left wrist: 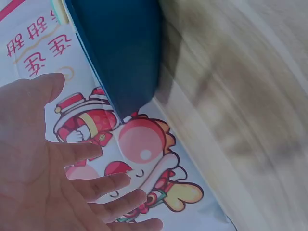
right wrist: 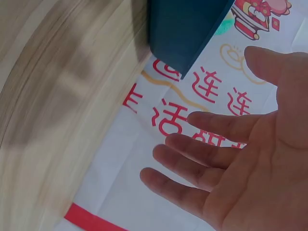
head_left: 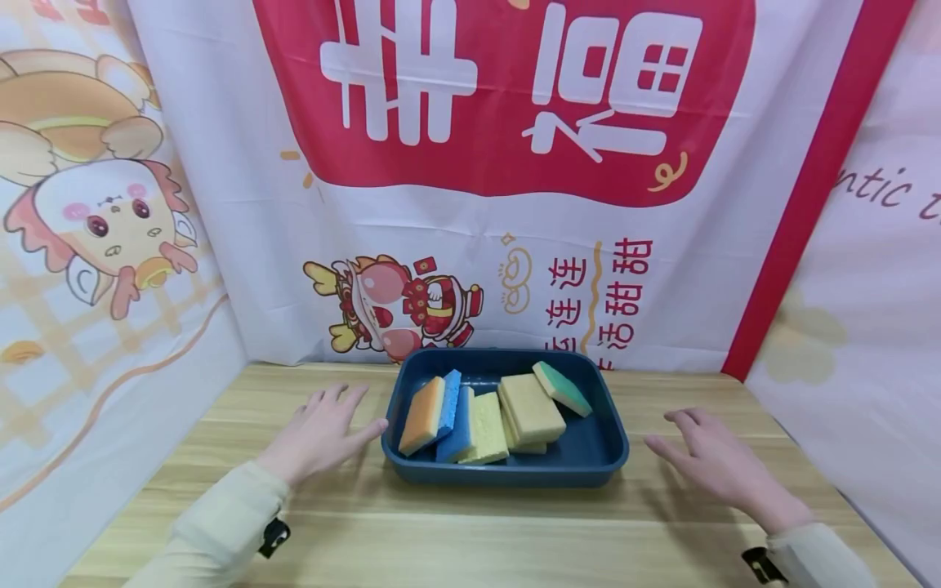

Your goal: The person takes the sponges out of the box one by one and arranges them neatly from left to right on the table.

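Observation:
A dark blue tray [head_left: 507, 475] stands on the wooden table, holding several sponges. At its left lie an orange-faced sponge [head_left: 421, 420] and blue sponges [head_left: 457, 429]. Beside these is a pale yellow sponge [head_left: 487, 429], then stacked beige sponges [head_left: 535, 408]. A green-faced sponge [head_left: 566, 390] leans at the back right. My left hand [head_left: 323, 433] hovers by the tray's left side with fingers spread; its thumb tip is close to the rim, and I cannot tell if they touch. Apart from the tray on the right, my right hand [head_left: 716, 461] has extended fingers and holds nothing.
The wooden table [head_left: 515, 539] extends in front of the tray and to both sides. A printed cloth [head_left: 257, 245] hangs right behind the tray, and more printed cloths flank the table on the left and right. Black wrist straps [head_left: 275, 537] show at both sleeves.

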Tool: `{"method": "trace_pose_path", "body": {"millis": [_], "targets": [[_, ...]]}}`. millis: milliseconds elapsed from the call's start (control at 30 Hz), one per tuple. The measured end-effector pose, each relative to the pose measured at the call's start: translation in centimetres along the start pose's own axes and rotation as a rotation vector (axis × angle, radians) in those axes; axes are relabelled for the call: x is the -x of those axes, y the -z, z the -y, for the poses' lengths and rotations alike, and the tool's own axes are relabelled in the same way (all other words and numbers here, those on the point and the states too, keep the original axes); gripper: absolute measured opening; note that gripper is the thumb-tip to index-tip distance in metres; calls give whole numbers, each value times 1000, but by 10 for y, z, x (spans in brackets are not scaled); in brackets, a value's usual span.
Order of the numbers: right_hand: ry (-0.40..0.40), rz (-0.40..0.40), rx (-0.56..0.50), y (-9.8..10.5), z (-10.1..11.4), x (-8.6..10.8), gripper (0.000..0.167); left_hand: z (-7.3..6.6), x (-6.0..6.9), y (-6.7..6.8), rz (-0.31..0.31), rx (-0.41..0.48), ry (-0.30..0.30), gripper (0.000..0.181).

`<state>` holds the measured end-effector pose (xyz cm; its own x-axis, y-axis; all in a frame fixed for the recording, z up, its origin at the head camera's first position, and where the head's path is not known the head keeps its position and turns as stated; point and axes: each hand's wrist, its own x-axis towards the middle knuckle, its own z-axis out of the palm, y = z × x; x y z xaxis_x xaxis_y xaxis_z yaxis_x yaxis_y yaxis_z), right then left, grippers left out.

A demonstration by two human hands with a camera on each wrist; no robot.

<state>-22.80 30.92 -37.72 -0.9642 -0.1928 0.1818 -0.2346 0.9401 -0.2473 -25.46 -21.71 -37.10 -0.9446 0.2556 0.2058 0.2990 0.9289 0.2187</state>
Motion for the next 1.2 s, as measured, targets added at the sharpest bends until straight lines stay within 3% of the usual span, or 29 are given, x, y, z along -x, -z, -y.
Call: {"method": "trace_pose_path", "body": {"millis": [300, 500, 767, 967, 1200], "targets": [[-33, 9, -113, -4, 12, -9, 68, -20, -13, 7, 25, -19, -43, 91], [-55, 16, -228, -9, 19, -15, 47, -41, -24, 12, 49, -62, -72, 83], [-86, -41, -360, -22, 30, -19, 37, -67, -38, 17, 110, -112, -125, 67], [-103, -24, -430, -26, 38, -21, 30, -76, -49, 12, 144, -127, -112, 62], [-138, -29, -420, -30, 42, -26, 34, -83, -62, 9, 137, -83, -87, 52]]}}
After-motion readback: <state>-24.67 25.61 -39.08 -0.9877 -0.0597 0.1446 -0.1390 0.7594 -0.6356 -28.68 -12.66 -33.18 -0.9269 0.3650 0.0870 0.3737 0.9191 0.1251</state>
